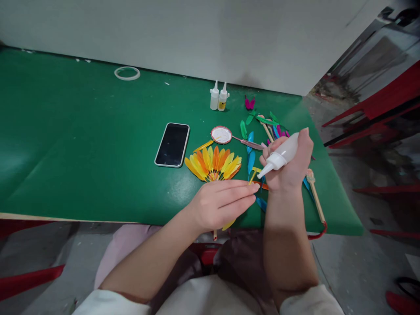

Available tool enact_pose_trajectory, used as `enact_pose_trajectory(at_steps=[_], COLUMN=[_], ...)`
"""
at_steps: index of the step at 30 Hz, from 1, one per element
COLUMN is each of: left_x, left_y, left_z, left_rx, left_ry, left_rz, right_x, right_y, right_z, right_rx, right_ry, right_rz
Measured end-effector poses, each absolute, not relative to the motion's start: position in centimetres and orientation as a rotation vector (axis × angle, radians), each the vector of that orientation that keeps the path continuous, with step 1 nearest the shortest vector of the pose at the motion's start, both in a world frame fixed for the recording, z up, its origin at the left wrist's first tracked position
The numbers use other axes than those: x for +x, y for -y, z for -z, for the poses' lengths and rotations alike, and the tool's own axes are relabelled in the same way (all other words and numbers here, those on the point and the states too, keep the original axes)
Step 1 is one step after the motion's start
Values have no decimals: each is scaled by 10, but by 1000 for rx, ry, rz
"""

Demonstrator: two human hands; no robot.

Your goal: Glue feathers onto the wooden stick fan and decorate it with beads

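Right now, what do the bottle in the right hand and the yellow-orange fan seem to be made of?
The bottle looks like smooth plastic, from its whitish, translucent body. The fan seems soft feathers, perhaps dyed, from its separate tapering blades.

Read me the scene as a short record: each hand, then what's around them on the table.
Left hand: thin yellow piece near its fingertips, grip partly hidden
Right hand: holds white bottle, nozzle angled toward left hand
Feather fan: yellow and orange, partly covered by left hand
Phone: left of fan, screen dark
Other bottles: two, upright
Loose feathers: blue and green among them
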State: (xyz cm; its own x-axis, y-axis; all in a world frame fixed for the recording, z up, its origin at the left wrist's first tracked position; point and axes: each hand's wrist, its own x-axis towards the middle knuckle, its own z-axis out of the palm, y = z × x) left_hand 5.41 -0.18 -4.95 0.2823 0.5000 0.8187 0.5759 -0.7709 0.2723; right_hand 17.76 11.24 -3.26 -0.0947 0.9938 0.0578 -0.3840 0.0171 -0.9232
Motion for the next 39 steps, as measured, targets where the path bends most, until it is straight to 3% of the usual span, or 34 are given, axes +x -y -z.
enact_pose_trajectory(at_steps=[17,39], left_x=[36,29], left_y=[-6,14], left_z=[85,80], left_rx=[-2246,-2349], left_ry=[1365,1085], left_rz=[1483,1275], right_x=[181,163], right_y=[-123,-110], right_z=[40,48], right_rx=[-820,-874], right_ry=[961,1109], right_rz=[-1374,-1489])
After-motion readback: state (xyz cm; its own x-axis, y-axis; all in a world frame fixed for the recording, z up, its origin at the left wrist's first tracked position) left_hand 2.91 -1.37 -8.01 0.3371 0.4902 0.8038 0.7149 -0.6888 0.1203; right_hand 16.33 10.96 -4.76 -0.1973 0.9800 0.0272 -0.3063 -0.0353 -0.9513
